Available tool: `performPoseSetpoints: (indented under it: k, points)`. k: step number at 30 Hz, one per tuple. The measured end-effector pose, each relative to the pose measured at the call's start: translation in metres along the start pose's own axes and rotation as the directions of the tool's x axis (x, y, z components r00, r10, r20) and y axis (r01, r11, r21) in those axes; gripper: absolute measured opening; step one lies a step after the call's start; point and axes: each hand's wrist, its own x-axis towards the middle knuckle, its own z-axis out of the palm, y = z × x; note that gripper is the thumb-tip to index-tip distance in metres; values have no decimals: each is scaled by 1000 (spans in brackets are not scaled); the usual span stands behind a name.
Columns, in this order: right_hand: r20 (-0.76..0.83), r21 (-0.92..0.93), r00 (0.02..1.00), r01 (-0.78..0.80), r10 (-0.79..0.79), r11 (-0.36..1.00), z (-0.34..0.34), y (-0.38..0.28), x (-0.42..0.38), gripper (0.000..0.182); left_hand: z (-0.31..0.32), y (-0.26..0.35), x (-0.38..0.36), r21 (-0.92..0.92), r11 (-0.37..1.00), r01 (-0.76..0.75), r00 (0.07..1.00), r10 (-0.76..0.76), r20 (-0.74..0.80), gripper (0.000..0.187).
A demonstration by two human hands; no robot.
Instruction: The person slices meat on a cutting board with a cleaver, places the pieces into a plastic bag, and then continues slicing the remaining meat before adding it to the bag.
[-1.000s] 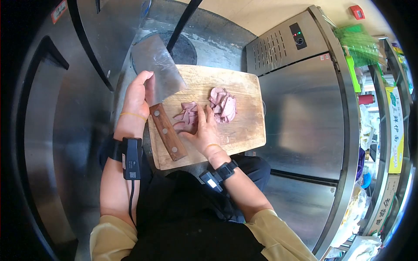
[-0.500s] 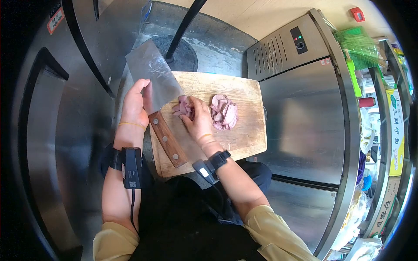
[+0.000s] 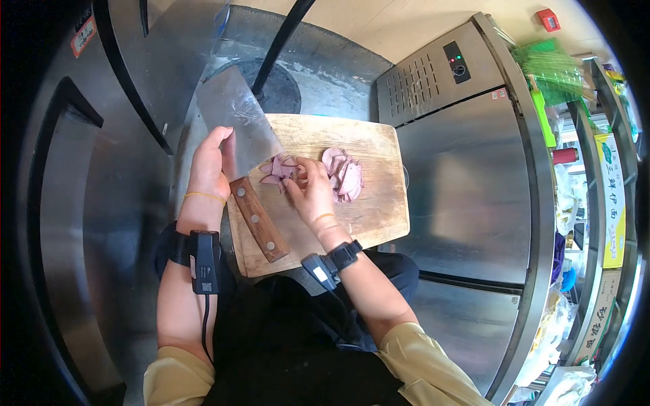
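A small heap of thin pinkish-brown meat slices (image 3: 277, 170) lies on the rectangular pale wooden cutting board (image 3: 369, 210), toward the board's left edge and right at the foot of the cleaver blade. The right hand (image 3: 313, 191) rests on the board with its fingers bent down onto this heap, pressing the slices rather than closed around anything. Just to the right of that hand, still on the board, sits a second, larger pile of overlapping pinkish meat slices (image 3: 345, 174), near the first heap but apart from it. The wide steel cleaver with a riveted brown wooden handle (image 3: 238, 125) leans over the board's left edge, its blade tilted up and away past the far left corner, its handle lying along the board's left side. The left hand (image 3: 210, 174) is beside the board's left edge, palm and thumb laid flat against the blade's side just above the handle, fingers extended, steadying it without clenching. Both wrists carry black strapped devices. The board sits on a stainless steel counter (image 3: 467, 196), which spreads out to its right.
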Motion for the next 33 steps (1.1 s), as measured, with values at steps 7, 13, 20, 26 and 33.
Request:
performPoseSetpoints:
  k: [7,13,20,26,33]
  points:
    - [585,700,809,-533,45,475,-74,-55,-26,34,16,-29,-3,46,992,-121,932,98,348,26]
    - [180,161,973,-175,146,971,-71,-52,-68,43,33,-71,-32,166,975,-149,822,29,569,36]
    - [216,715,919,-379,330,587,-114,-5,-131,21,6,-100,-88,602,198,-773,559,-233,795,26]
    - [50,733,894,-335,445,591,-149,80,-143,23,-30,-112,-124,-357,-36,-933,-189,-798,572,33]
    - [-161,105,873,-448,460,888,-130,176,-88,37,-30,-74,-210,-53,-319,-946,133,-532,836,12]
